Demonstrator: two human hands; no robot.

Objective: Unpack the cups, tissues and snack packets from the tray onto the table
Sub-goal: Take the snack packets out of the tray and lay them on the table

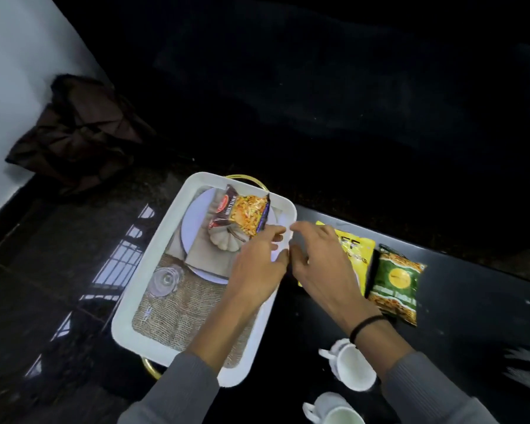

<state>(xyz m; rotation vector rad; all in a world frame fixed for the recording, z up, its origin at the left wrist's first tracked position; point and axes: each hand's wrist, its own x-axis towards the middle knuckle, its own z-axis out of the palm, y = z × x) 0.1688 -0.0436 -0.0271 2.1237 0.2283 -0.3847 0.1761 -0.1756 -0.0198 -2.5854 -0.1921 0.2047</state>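
A white tray (153, 264) with gold handles and a printed picture on its base lies on the dark table (471, 316). One brown and orange "Mixture" snack packet (242, 214) lies at its far end. My left hand (257, 264) hovers over the tray's right side, fingers apart, its tips just short of that packet's near corner. My right hand (322, 261) is beside it at the tray's right rim, fingers spread and holding nothing. A yellow packet (357, 249) and a green packet (395, 286) lie on the table to the right. Two white cups (354, 365) (337, 414) stand near me.
A blurred pale object (527, 365), perhaps tissues, lies at the right edge of the table. A crumpled brown cloth (80, 130) sits far left by a white wall. The floor to the left is dark and glossy. Beyond the table everything is black.
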